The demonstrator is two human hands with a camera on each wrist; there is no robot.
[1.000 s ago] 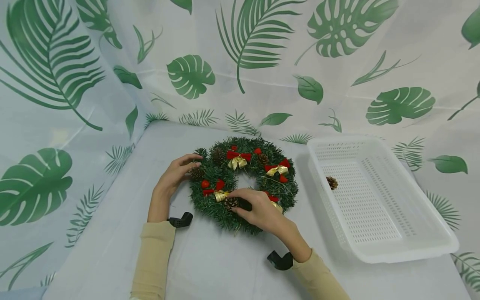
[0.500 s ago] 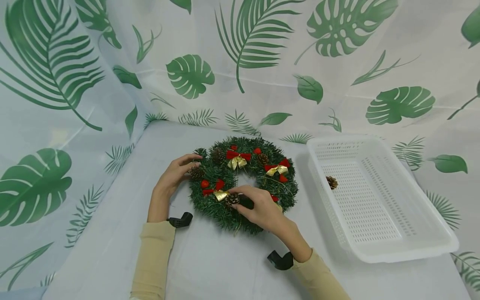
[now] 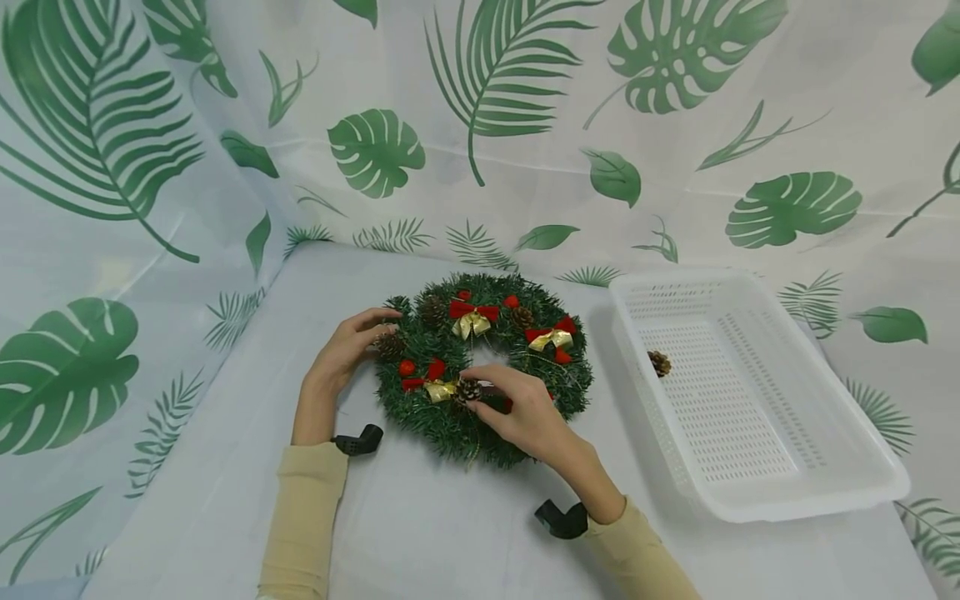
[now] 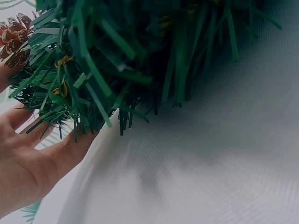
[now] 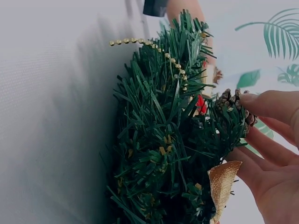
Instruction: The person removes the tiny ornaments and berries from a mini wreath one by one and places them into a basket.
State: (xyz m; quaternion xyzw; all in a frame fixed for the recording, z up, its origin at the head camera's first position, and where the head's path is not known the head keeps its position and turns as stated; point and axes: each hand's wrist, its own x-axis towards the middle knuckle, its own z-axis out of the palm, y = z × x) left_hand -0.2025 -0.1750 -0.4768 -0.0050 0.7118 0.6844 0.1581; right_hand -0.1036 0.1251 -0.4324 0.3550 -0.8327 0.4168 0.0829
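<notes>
A green Christmas wreath (image 3: 420, 421) with red and gold bows, red berries and pine cones lies on the white cloth. My left hand (image 3: 337, 358) holds its left edge, and in the left wrist view the fingers (image 4: 70, 151) reach in beneath the green needles. Thumb and fingertips of my right hand (image 3: 528, 412) pinch a pine cone (image 3: 469, 389) at the wreath's near side, beside a gold bow (image 3: 440, 391). In the right wrist view this cone stands out at the top of the needles, its base hidden among them.
A white plastic basket (image 3: 810, 502) stands to the right of the wreath, with one loose pine cone (image 3: 659, 363) inside near its left wall. A leaf-printed curtain (image 3: 540, 192) rises behind the table. Black wrist cameras sit below both hands.
My right hand and the pine cone in its fingers have risen slightly, up and to the right from the wreath's near side. The left hand stays at the left edge.
</notes>
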